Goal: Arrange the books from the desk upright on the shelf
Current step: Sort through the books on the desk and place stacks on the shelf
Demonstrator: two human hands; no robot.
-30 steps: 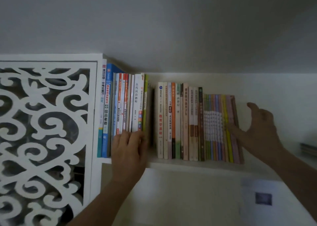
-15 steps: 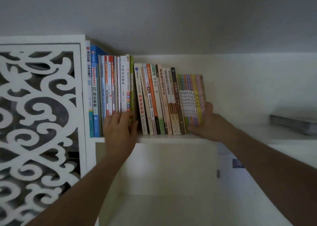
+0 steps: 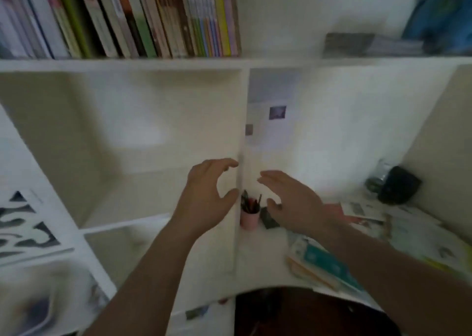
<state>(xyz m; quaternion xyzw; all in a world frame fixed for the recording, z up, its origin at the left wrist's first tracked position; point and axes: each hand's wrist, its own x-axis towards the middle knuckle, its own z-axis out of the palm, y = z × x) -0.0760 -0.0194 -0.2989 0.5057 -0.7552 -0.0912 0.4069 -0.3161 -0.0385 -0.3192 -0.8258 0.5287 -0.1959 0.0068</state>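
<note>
Left hand (image 3: 207, 195): raised in front of the white vertical divider (image 3: 241, 131), fingers loosely curved, released, holding nothing. Right hand (image 3: 293, 203): raised just right of the divider, fingers extended and relaxed, released, holding nothing. The two hands are near each other but apart.

Shelf (image 3: 281, 61): white board running across the top of the view. Row of upright books (image 3: 153, 16): stands on the left half of the shelf; the spines lean slightly and the row ends at a group of thin coloured spines. A flat grey stack (image 3: 367, 45) lies near the right end of the shelf, with a blue item (image 3: 441, 16) behind it; motion blur prevents identification of either.

Surface (image 3: 263, 259): white, below the right-hand compartment. Loose books on the surface (image 3: 327, 264): lying flat near its front edge, under the right forearm; the top one has a teal cover. Further papers (image 3: 419, 236) lie flat toward the right edge. A pink pen cup (image 3: 249, 214) stands at the back left corner, just beside the divider. A dark object (image 3: 398, 185), possibly a case, sits at the back right corner.
</note>
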